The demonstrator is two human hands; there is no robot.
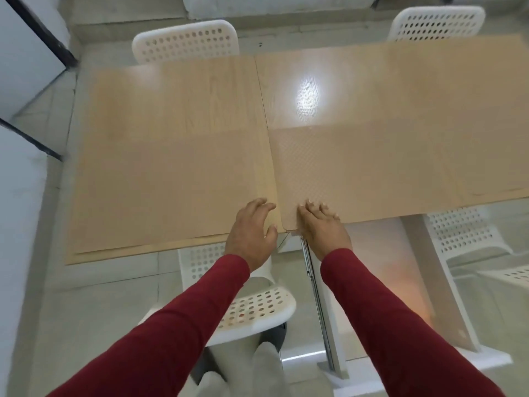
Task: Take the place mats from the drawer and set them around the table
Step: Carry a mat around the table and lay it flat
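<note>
At the near edge of the long, pale wood-grain table (177,156), a person in dark red sleeves reaches forward with both hands. The left hand (252,233) hangs over the table's edge with fingers loosely spread and gently bent, gripping nothing, its fingertips just beside the seam that divides the tabletop into two halves. The right hand (323,227) lies flat, fingers straight and slightly fanned, pressing on the near left corner of a thin beige rectangular place mat (363,173) with a fine woven texture and rounded corners. That mat lies flat on the right half of the table, its long axis running left to right along the near edge, its left short side just right of the seam and nearly parallel to it. A second mat of the same colour (495,184) lies just beyond its right end, near the picture's border, only partly in view. Below the hands a white perforated plastic chair (257,308) is tucked under the table. Across the far side stand two more white perforated chairs (186,41), one behind each half.
</note>
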